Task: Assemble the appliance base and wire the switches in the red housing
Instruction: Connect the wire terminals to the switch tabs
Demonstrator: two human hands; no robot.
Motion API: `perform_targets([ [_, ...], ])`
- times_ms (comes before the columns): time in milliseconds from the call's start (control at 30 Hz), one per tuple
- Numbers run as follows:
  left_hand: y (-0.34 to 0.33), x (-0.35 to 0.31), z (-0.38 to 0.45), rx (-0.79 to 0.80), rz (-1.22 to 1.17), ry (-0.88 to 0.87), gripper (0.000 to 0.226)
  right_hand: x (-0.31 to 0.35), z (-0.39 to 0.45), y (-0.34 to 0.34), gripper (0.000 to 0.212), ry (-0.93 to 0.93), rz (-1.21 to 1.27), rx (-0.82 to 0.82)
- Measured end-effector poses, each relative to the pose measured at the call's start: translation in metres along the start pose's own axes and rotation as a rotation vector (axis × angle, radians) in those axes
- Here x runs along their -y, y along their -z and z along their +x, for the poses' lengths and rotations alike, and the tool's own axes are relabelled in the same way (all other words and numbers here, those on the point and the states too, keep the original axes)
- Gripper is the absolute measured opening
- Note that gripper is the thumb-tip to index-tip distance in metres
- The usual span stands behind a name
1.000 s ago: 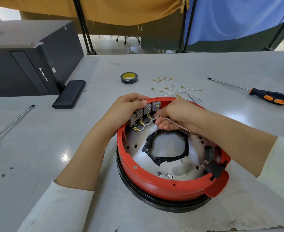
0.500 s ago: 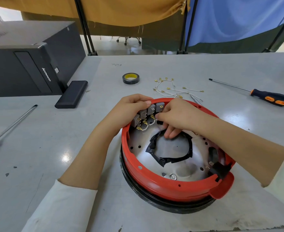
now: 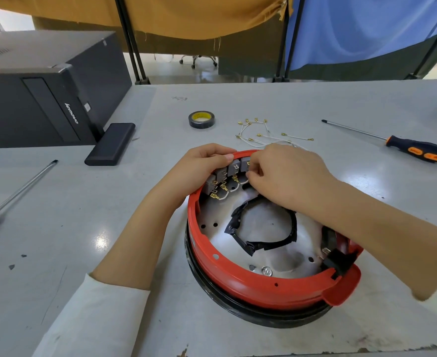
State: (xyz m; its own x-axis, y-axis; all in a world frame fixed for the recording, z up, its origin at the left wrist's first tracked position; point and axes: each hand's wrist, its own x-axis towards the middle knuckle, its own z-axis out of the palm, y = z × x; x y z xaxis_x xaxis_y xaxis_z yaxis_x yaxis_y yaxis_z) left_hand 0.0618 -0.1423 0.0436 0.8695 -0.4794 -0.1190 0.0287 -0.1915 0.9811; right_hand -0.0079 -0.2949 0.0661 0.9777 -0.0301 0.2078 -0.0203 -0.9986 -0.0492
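The red housing (image 3: 263, 287) sits on the grey table (image 3: 109, 228), near and right of centre. The left hand (image 3: 199, 168) curls over its far rim, gripping the rim beside the grey switches (image 3: 227, 171). The right hand (image 3: 287, 173) has its fingers bent at the rightmost switch; what they pinch is hidden. Loose wires (image 3: 263, 135) lie just beyond.

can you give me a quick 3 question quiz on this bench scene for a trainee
1. True or false: the tape roll lies inside the red housing.
2. Which hand works at the switches from the inner side? A left hand B right hand
3. Fill in: the orange-handled screwdriver lies on the person's ___ side of the housing.

Key: 1 false, it lies on the table beyond the housing; 2 B; 3 right.
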Motion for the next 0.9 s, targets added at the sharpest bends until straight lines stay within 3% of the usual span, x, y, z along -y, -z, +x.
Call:
perform_targets([
  [167,0.000,0.001,-0.001,0.004,-0.032,0.001,0.021,0.005,0.003,-0.007,0.023,-0.024,0.263,0.127],
  [433,-0.001,0.001,-0.001,-0.009,-0.028,0.001,0.016,-0.001,0.010,-0.020,0.025,-0.116,0.416,0.122],
  [900,0.000,0.001,0.000,-0.014,-0.009,0.006,0.018,-0.005,0.007,-0.019,0.021,-0.113,0.451,0.111],
])
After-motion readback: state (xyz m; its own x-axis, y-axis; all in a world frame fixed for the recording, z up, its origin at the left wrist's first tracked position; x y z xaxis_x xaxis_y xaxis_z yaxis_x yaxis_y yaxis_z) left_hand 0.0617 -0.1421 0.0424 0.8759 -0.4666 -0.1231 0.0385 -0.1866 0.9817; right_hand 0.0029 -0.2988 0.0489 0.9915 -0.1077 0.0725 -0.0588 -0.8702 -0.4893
